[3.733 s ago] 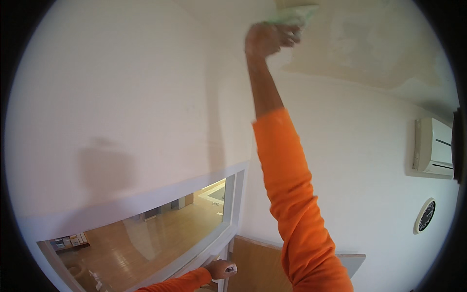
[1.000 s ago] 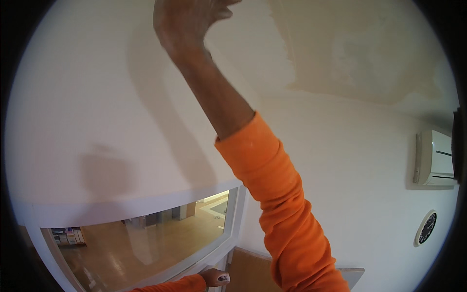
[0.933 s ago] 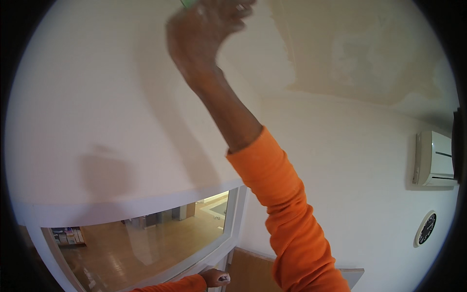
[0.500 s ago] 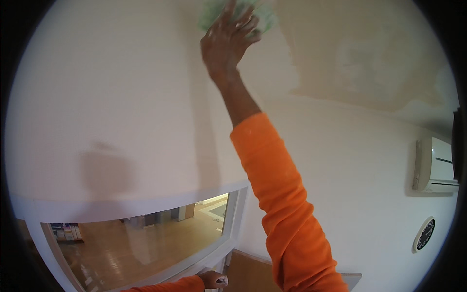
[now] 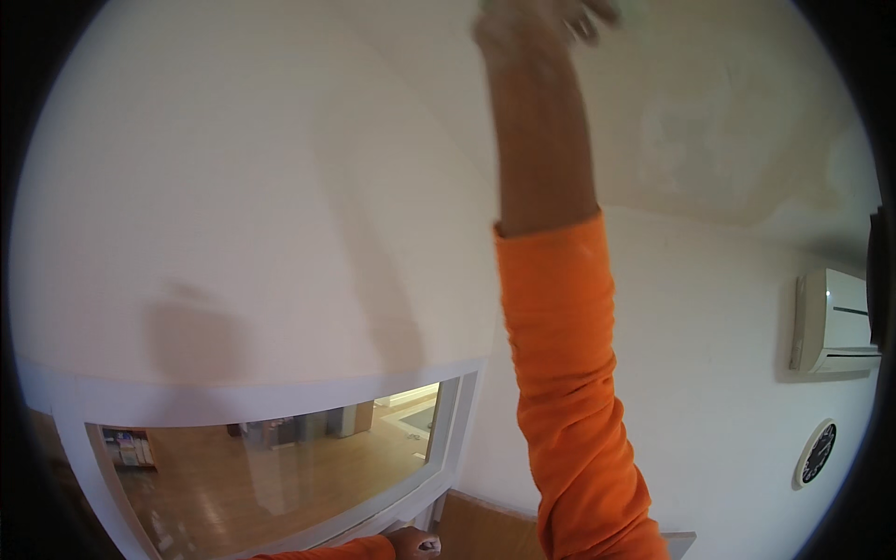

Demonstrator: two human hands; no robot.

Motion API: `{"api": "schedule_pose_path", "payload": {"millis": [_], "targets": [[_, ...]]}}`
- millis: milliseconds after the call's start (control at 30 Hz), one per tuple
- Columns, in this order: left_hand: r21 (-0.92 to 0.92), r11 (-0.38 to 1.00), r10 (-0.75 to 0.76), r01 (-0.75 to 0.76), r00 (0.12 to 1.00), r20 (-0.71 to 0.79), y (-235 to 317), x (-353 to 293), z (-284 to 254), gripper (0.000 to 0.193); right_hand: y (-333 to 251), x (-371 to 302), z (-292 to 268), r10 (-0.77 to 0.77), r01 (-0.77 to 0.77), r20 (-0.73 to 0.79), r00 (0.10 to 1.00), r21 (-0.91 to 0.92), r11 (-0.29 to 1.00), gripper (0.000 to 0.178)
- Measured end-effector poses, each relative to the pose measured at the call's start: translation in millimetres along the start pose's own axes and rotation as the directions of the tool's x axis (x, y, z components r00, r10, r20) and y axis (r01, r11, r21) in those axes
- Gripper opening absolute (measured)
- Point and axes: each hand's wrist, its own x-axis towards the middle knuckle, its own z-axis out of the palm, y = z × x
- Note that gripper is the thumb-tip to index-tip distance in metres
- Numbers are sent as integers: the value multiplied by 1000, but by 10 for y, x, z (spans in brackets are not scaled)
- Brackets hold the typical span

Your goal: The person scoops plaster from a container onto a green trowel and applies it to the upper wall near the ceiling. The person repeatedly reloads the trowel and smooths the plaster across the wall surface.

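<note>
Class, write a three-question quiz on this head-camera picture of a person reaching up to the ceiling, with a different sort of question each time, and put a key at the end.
1. True or false: the right hand is raised to the ceiling, its orange sleeve slipped down the forearm.
2. Multiple choice: what hangs on the wall below the air conditioner? A) a mirror B) a round clock C) a shelf
3. Fill in: the left hand, at the lower edge, rests closed by the white frame of the ____.

Key: 1 true. 2 B, the round clock. 3 window. A pale green bit shows by the right fingers; its kind and the grip cannot be told.
</note>
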Motion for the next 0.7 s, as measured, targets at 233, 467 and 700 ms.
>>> {"api": "schedule_pose_path", "payload": {"millis": [233, 467, 700], "targets": [[2, 1000, 32, -32, 998, -59, -42, -79, -35, 22, -1274, -504, -321, 635, 215, -483, 603, 865, 454, 84], [63, 997, 43, -42, 999, -7, -94, 15, 16, 23, -114, 273, 815, 769, 143, -613, 183, 790, 596, 80], [-9, 1000, 27, -27, 999, 43, -54, -14, -4, 30, -957, -102, 593, 378, 368, -775, 507, 591, 718, 74]]}}
